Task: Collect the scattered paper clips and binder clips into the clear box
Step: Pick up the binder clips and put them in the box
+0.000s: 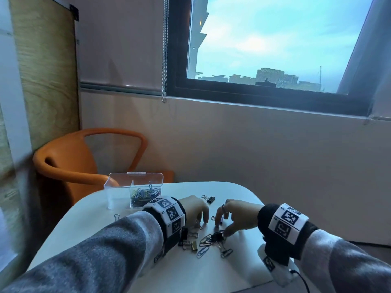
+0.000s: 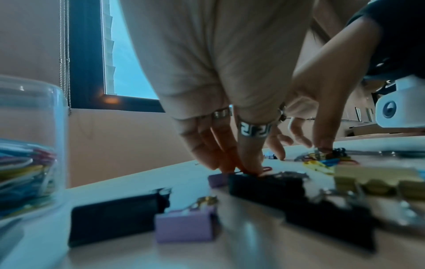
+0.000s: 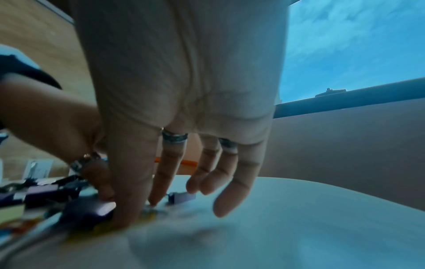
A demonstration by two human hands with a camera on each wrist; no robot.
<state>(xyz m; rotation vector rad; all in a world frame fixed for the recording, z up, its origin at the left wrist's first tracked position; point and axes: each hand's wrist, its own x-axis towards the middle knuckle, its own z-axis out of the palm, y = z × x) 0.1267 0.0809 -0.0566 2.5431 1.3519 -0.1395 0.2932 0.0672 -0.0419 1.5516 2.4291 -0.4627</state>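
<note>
- Both our hands are down on the white worktop point(image 1: 127, 240), fingertips working the pile of clips point(image 1: 208, 242) that lies between and just in front of them.
- Our left hand point(image 1: 195, 209) has its fingers extended and close together, tips pressed to the worktop at a paper clip beside a small purple binder clip point(image 2: 219, 179); we cannot tell whether anything is pinched yet.
- Our right hand point(image 1: 237, 214) is spread, with the thumb set against a black binder clip point(image 1: 218, 235) and the other fingers loose above the surface; it grips nothing that we can see.
- The clear box point(image 1: 135, 190) stands open at the far left of the worktop, already holding coloured paper clips, well apart from the pile.
- To do this step well, we should rake the loose pieces together first, then pinch several at once.
- One black binder clip point(image 1: 209, 199) lies beyond the hands and a small clip point(image 1: 116, 217) lies alone in front of the box; we should not forget them.
- The flat wire clips probably lift more easily if slid to the edge or tipped with a nail.
</note>
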